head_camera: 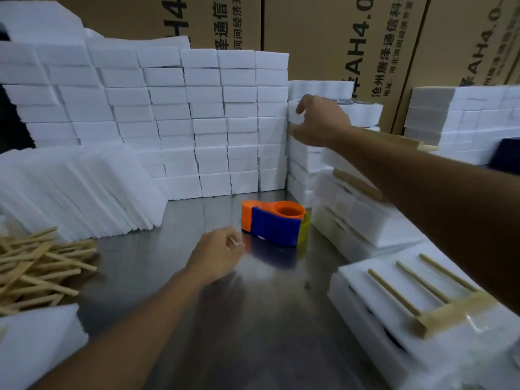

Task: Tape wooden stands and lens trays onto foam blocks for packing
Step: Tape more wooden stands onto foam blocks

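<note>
My right hand (318, 121) reaches far across the table and grips the end of a white foam block (365, 112) on top of a stack at the back right. My left hand (218, 254) hovers low over the metal table (174, 277) with fingers loosely curled, holding nothing I can make out. Just beyond it lies an orange and blue tape dispenser (274, 222) with a roll of yellowish tape. At the near right a foam block (374, 319) carries a wooden stand (416, 288) taped down at one end.
A wall of stacked white foam blocks (197, 122) fills the back. Thin foam sheets (78, 190) lean at the left above a heap of wooden sticks (36, 268). More taped blocks (363, 218) pile up at the right. Cardboard boxes (323, 38) stand behind.
</note>
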Available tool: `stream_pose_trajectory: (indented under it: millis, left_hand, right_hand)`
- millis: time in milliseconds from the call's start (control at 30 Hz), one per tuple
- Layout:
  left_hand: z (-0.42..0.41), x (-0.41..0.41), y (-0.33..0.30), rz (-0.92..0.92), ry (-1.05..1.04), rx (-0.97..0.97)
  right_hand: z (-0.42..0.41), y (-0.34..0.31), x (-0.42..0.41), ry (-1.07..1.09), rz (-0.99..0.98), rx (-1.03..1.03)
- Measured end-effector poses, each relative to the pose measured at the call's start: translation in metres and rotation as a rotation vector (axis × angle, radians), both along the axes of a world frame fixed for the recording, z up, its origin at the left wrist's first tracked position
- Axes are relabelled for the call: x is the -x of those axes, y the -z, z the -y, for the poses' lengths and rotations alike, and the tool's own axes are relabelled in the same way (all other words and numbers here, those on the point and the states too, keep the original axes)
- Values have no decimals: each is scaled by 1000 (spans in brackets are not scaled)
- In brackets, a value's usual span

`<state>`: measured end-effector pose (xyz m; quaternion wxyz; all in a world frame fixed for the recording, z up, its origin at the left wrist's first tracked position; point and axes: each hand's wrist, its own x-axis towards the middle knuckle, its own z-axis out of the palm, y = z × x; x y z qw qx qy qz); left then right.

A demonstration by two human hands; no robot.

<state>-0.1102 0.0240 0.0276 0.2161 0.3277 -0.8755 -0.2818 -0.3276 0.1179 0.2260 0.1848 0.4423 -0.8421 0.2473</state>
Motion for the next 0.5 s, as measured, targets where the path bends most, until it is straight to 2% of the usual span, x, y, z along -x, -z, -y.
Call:
stream_pose_trajectory:
  millis: [100,167,333,500]
  left_hand:
    - [16,-4,18,336,23,98]
    - [22,-5,32,450,37,241]
    - [26,-5,56,424,37,395]
    - [25,-4,57,399,14,436]
  right_hand:
    - [26,-11,26,98,-91,-58]
    - [39,-15,40,167,-145,-111]
    - [56,-13,73,276,-86,-218]
    - [68,-6,87,330,-23,-173]
